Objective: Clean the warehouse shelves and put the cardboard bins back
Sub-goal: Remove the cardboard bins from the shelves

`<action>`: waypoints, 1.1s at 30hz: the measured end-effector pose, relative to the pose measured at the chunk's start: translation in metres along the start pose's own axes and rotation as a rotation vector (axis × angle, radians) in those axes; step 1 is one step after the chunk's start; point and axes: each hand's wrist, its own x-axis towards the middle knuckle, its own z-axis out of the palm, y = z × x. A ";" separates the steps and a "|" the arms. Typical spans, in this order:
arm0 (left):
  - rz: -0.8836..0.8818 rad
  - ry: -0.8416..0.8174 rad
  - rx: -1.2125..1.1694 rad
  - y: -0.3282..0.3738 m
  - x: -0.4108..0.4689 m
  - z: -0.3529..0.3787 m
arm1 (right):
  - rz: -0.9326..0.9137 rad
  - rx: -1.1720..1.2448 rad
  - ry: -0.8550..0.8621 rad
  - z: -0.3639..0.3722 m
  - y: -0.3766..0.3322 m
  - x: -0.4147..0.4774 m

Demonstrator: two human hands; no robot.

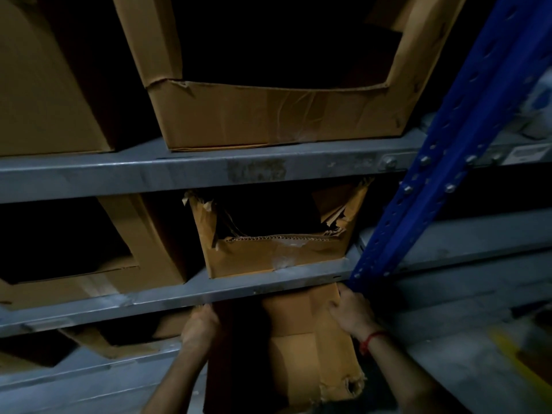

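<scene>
A brown cardboard bin (295, 351) juts out from under a grey shelf beam (167, 297), its near corner torn. My left hand (200, 325) grips its left wall and my right hand (354, 312) grips its right wall, with a red thread on that wrist. The far end of the bin is hidden under the beam. One shelf up stands a torn cardboard bin (277, 252), and above that a large open-fronted cardboard bin (277, 115).
A blue upright post (448, 150) runs diagonally at the right, close to my right hand. More cardboard bins sit at the left on each shelf: upper (47, 94), middle (140, 252), lower (98, 342). A grey floor with a yellow stripe (519, 363) lies at the lower right.
</scene>
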 end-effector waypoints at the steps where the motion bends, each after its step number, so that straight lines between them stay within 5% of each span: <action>1: 0.010 -0.009 0.005 -0.003 0.002 0.001 | 0.012 0.008 -0.013 0.002 0.001 0.001; 23: 0.064 -0.249 -0.106 0.017 -0.112 -0.040 | 0.024 0.133 -0.019 0.020 0.039 -0.024; 33: -0.069 -0.152 -0.183 0.012 -0.205 -0.001 | -0.115 0.142 -0.347 0.017 0.087 -0.051</action>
